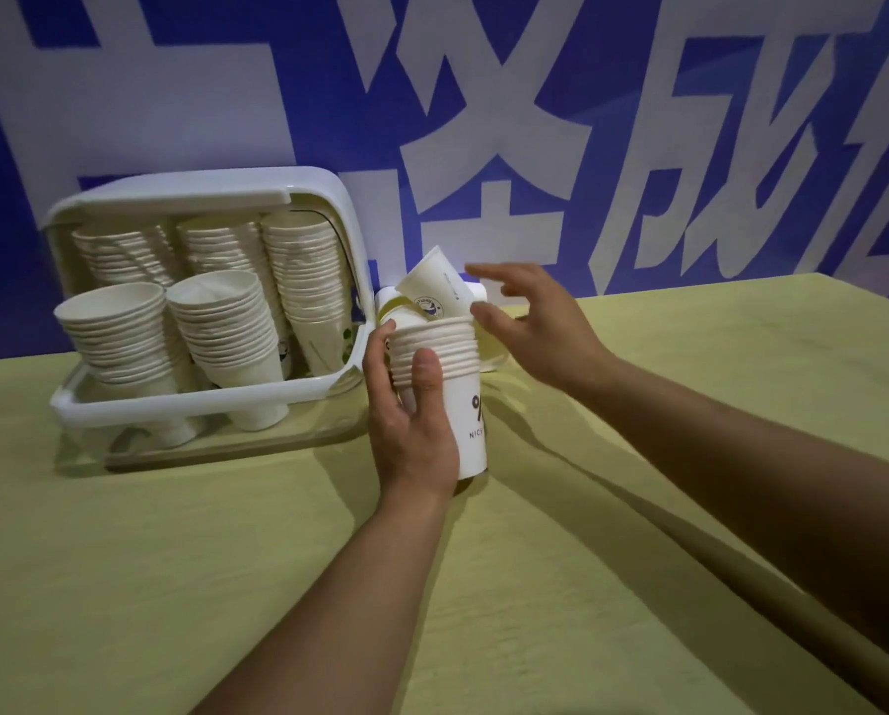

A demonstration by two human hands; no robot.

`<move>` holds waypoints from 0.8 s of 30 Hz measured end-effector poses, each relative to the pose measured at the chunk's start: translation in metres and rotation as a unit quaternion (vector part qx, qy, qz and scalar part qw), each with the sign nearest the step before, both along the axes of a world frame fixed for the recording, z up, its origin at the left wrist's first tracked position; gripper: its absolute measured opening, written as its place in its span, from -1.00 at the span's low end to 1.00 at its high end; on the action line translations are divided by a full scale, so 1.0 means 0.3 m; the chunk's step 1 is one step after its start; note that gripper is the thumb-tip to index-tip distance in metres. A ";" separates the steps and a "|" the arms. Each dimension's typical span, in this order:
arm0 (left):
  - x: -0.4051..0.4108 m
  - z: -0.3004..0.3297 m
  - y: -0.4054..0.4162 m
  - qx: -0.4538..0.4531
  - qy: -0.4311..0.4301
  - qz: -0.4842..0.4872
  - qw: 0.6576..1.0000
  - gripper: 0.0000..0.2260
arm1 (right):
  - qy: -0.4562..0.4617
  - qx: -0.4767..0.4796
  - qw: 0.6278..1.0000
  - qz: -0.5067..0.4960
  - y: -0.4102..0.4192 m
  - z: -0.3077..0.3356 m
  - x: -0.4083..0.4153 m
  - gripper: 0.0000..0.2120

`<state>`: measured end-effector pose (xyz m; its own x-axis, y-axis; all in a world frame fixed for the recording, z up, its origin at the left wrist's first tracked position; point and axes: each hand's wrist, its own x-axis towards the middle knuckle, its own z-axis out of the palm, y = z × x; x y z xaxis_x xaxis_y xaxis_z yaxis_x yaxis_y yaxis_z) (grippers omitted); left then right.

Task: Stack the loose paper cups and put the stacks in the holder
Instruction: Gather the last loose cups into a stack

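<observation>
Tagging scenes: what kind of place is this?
Probably an event or office refreshment table: a blue banner wall with big white lettering, a yellow-green table, and a white holder packed with paper cup stacks.

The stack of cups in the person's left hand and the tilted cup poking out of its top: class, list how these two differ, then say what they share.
1. The stack stands upright; the tilted cup leans sideways.
2. The stack is many nested cups with a column of rims; the tilted cup is single and not seated.
3. The left hand grips the stack; the open right hand hovers beside the tilted cup.

Both are white printed paper cups.
</observation>
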<state>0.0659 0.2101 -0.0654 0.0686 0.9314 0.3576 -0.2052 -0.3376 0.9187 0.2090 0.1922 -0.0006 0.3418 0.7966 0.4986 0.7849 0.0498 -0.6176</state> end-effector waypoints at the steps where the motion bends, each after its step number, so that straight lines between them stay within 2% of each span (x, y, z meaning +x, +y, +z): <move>1: 0.000 -0.001 0.003 -0.008 -0.003 0.000 1.000 -0.63 | -0.027 -0.017 0.999 -0.008 0.052 0.018 0.014 -0.53; 7: 0.007 -0.004 0.009 -0.014 -0.007 -0.002 1.000 -0.62 | -0.084 -0.092 0.992 0.019 0.294 0.048 0.075 -0.25; 10: 0.009 -0.004 0.009 -0.014 -0.003 -0.009 1.000 -0.54 | -0.082 -0.107 0.990 0.038 0.347 0.023 0.088 -0.22; 13: 0.007 -0.008 0.009 -0.011 0.006 -0.009 1.000 -0.51 | -0.058 -0.039 0.997 0.040 0.330 0.030 0.086 -0.24; 15: 0.010 -0.011 0.012 -0.005 0.011 -0.013 1.000 -0.51 | -0.003 0.023 0.999 0.047 0.275 0.066 0.074 -0.26; 18: 0.014 -0.010 0.013 0.012 0.020 -0.020 1.000 -0.60 | 0.102 0.081 0.989 0.073 0.138 0.120 0.020 -0.31; 21: 0.009 -0.011 -0.001 0.042 0.034 -0.040 0.998 -0.60 | 0.137 0.048 0.983 0.112 -0.002 0.114 -0.046 -0.40; 24: 0.000 -0.002 -0.018 0.067 0.044 -0.044 0.996 -0.56 | 0.136 0.000 0.981 0.139 -0.082 0.057 -0.084 -0.60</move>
<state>0.0658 0.2047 -0.0660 0.1839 0.8651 0.4667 -0.1607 -0.4419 0.8825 0.1838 0.1675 0.0166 0.2317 0.8778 0.4191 0.5481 0.2381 -0.8018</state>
